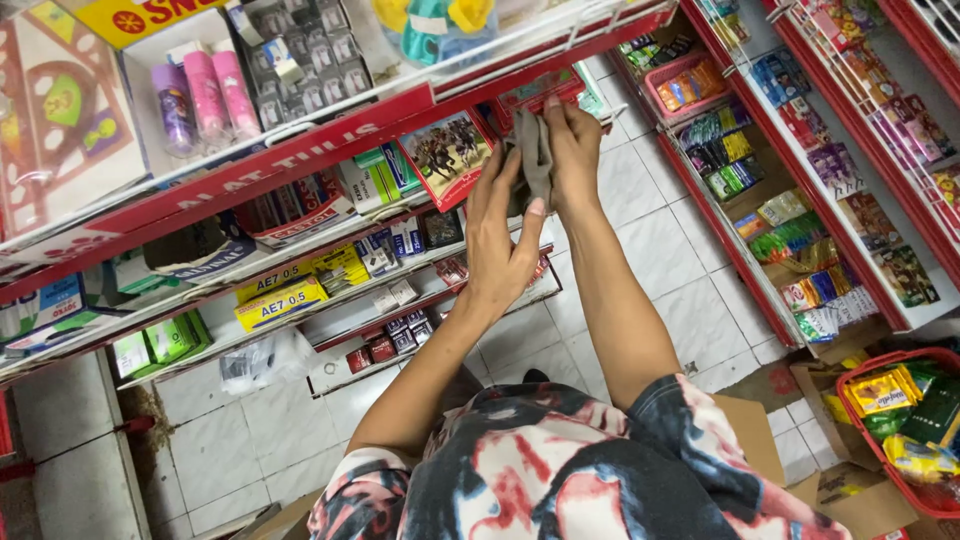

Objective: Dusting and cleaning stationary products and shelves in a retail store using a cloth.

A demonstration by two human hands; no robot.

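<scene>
My left hand and right hand pinch a soft, light grey cloth between closed fingers, held up near the red shelf, best gripped at its bunched folds.

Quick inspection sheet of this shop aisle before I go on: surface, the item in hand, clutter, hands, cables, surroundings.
Surface: white tiled floor, dirty near the shelf base.
Job's things: grey cloth, held up between both hands in front of the red shelf.
Clutter: cardboard boxes and a red basket of packets on the floor.
Hands: left hand and right hand both grip the cloth.
Cables: nothing seen.
Surroundings: stationery boxes on the near rack; snack packets on the opposite rack.
</scene>
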